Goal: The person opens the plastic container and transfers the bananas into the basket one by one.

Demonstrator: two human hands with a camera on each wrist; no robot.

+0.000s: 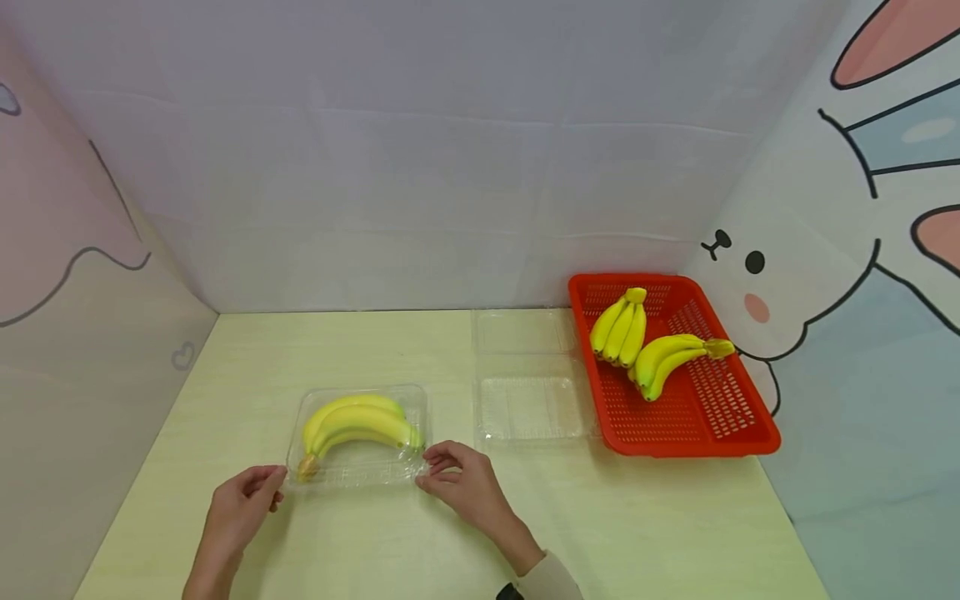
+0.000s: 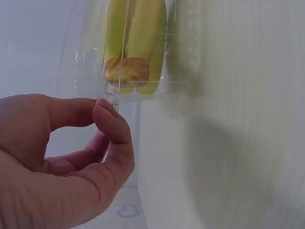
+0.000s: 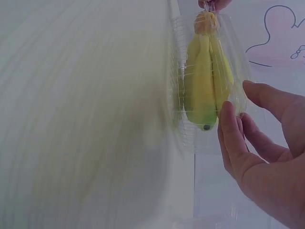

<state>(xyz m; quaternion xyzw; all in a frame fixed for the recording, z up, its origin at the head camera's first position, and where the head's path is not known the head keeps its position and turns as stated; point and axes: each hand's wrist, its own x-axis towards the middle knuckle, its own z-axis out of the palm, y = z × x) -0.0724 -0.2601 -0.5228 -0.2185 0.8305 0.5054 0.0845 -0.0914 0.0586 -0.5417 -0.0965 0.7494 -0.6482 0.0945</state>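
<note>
A clear plastic clamshell box (image 1: 352, 477) lies on the table, left of centre, with a bunch of yellow bananas (image 1: 360, 423) inside it. Clear plastic covers the bananas in both wrist views. At the box's near left corner, my left hand (image 1: 242, 504) pinches the rim between thumb and index finger, close to the brown stem end (image 2: 126, 71). My right hand (image 1: 467, 490) is at the near right corner. Its thumb and bent fingers (image 3: 231, 131) lie on either side of the box's edge, beside the banana tips.
A second clear clamshell box (image 1: 528, 408) stands open to the right. Past it, a red perforated basket (image 1: 693, 446) holds a banana bunch (image 1: 621, 329) and another bunch (image 1: 671, 358). White cloth (image 1: 420, 208) walls off the back of the table.
</note>
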